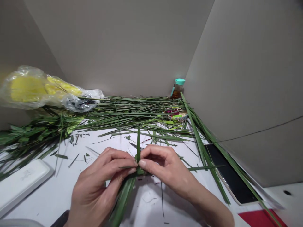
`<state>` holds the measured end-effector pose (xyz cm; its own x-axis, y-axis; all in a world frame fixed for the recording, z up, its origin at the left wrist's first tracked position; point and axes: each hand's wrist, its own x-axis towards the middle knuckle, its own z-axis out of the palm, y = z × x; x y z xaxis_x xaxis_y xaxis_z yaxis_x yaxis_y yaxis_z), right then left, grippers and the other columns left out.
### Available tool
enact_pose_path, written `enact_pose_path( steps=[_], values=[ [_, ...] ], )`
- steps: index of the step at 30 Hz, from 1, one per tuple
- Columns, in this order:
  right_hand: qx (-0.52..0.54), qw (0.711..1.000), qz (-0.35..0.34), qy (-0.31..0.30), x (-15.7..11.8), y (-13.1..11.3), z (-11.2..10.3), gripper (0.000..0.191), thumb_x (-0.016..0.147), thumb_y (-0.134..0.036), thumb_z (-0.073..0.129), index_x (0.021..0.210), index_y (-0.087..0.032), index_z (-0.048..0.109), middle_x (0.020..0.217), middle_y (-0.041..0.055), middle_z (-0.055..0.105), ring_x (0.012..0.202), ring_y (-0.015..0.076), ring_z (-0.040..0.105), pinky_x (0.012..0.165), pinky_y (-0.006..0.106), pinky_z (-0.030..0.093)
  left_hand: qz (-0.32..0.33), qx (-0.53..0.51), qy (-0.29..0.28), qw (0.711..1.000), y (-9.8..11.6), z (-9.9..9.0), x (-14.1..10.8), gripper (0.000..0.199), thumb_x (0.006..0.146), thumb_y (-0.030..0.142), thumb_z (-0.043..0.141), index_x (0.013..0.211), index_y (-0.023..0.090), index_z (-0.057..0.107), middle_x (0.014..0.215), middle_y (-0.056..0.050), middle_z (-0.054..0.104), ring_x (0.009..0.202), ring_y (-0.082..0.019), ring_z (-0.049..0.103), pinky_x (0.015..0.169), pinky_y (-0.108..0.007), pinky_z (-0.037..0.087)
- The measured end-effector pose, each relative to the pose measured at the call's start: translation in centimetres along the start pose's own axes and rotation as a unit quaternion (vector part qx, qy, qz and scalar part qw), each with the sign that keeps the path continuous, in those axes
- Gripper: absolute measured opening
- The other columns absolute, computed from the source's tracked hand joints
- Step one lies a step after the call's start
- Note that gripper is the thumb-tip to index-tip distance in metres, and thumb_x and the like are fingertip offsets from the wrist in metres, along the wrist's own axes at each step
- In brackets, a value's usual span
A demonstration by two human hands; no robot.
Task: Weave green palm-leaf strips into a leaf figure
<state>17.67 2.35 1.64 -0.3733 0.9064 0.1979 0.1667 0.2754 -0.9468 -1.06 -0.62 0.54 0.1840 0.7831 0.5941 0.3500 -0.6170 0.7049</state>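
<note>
Between the left hand (100,181) and right hand (165,167), fingers (144,163) closed, gripping a small folded knot of green leaf strips (140,171); loose strips (132,113) remain beyond the fingers on the surface (68,192).

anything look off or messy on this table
Yes, cut green leaf scraps lie scattered over the white tabletop, like loose trimmings, left of the left hand and right hand pinching leaf strips. Long leaf blades also sprawl beside a dark-screened phone, which looks untidy, not damaged.

Teal-capped bottle (178,89), smartphone (230,175), yellow-filled plastic bag (30,89), white case (23,184)
</note>
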Motion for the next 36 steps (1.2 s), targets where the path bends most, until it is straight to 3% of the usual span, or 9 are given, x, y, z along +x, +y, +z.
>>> enact_pose_path(
  steps=[4, 7, 11, 16, 20, 24, 31, 36],
  values=[
    [-0.076, 0.988, -0.097, 0.097, -0.2, 0.3, 0.5, 0.014, 0.086, -0.008, 0.062, 0.075, -0.017, 0.065, 0.071, -0.001, 0.062, 0.066, 0.0115, 0.056, 0.063, 0.023, 0.044, -0.004, 0.053, 0.045, 0.998, -0.1, 0.2, -0.5, 0.026, 0.091, 0.009, 0.063, 0.102, 0.032, 0.07, 0.097, 0.004, 0.069, 0.092, -0.016, 0.062, 0.077, -0.024, 0.049],
    [-0.128, 0.958, -0.201, 0.162, -0.5, 0.5, 0.9, 0.013, 0.089, -0.005, 0.058, 0.084, -0.014, 0.067, 0.079, 0.0044, 0.066, 0.073, 0.014, 0.06, 0.067, 0.026, 0.047, -0.057, 0.062, 0.095, 0.992, -0.2, 0.3, -0.6, 0.016, 0.091, 0.019, 0.065, 0.095, 0.034, 0.069, 0.096, 0.006, 0.068, 0.091, -0.015, 0.06, 0.082, -0.022, 0.046],
    [-0.186, 0.907, -0.315, 0.208, -1.0, 0.6, 1.1, 0.017, 0.089, 0.0, 0.056, 0.095, -0.011, 0.068, 0.084, 0.0101, 0.069, 0.078, 0.0181, 0.062, 0.07, 0.031, 0.051, -0.203, -0.056, 0.099, 0.973, -0.9, 0.3, -0.3, 0.007, 0.084, 0.029, 0.075, 0.085, 0.033, 0.07, 0.094, 0.006, 0.071, 0.096, -0.016, 0.062, 0.087, -0.019, 0.047],
    [-0.248, 0.87, -0.372, 0.208, -1.3, 0.6, 1.0, 0.02, 0.088, -0.002, 0.056, 0.1, -0.013, 0.067, 0.084, 0.0098, 0.071, 0.073, 0.0196, 0.062, 0.066, 0.035, 0.051, -0.271, -0.185, 0.056, 0.943, -0.9, 0.6, 0.8, 0.018, 0.076, 0.028, 0.08, 0.093, 0.031, 0.074, 0.09, 0.002, 0.077, 0.087, -0.02, 0.073, 0.073, -0.023, 0.059],
    [-0.228, 0.888, -0.356, 0.181, -1.2, 0.5, 1.0, 0.018, 0.087, -0.003, 0.058, 0.097, -0.015, 0.067, 0.083, 0.0093, 0.072, 0.073, 0.0194, 0.063, 0.067, 0.035, 0.05, -0.303, -0.253, 0.027, 0.918, -0.5, 0.6, 1.1, 0.028, 0.076, 0.022, 0.079, 0.103, 0.029, 0.076, 0.091, -0.001, 0.082, 0.085, -0.022, 0.077, 0.073, -0.026, 0.062],
    [-0.159, 0.915, -0.329, 0.172, -1.1, 0.2, 1.2, 0.018, 0.087, -0.001, 0.058, 0.094, -0.016, 0.067, 0.083, 0.0078, 0.072, 0.076, 0.0183, 0.063, 0.072, 0.034, 0.049, -0.297, -0.26, 0.009, 0.919, -0.5, 0.4, 0.9, 0.026, 0.073, 0.021, 0.084, 0.098, 0.03, 0.08, 0.087, 0.0, 0.083, 0.077, -0.019, 0.077, 0.07, -0.023, 0.062],
    [-0.062, 0.982, -0.139, 0.11, -1.0, -0.9, 0.8, 0.012, 0.086, -0.01, 0.062, 0.08, -0.018, 0.067, 0.077, 0.0011, 0.067, 0.074, 0.0147, 0.061, 0.07, 0.027, 0.046, -0.257, -0.203, 0.046, 0.944, -0.2, 0.7, 0.6, 0.026, 0.075, 0.021, 0.083, 0.095, 0.038, 0.081, 0.086, 0.008, 0.083, 0.078, -0.012, 0.076, 0.069, -0.012, 0.055],
    [0.016, 0.996, -0.057, 0.068, -0.7, -1.3, 0.3, 0.012, 0.086, -0.016, 0.061, 0.075, -0.019, 0.065, 0.076, -0.0002, 0.065, 0.073, 0.0138, 0.058, 0.071, 0.027, 0.045, -0.248, -0.171, 0.042, 0.953, -0.1, 0.6, 0.1, 0.044, 0.08, 0.028, 0.08, 0.12, 0.046, 0.071, 0.075, 0.01, 0.08, 0.068, -0.01, 0.075, 0.068, -0.011, 0.057]
  ],
)
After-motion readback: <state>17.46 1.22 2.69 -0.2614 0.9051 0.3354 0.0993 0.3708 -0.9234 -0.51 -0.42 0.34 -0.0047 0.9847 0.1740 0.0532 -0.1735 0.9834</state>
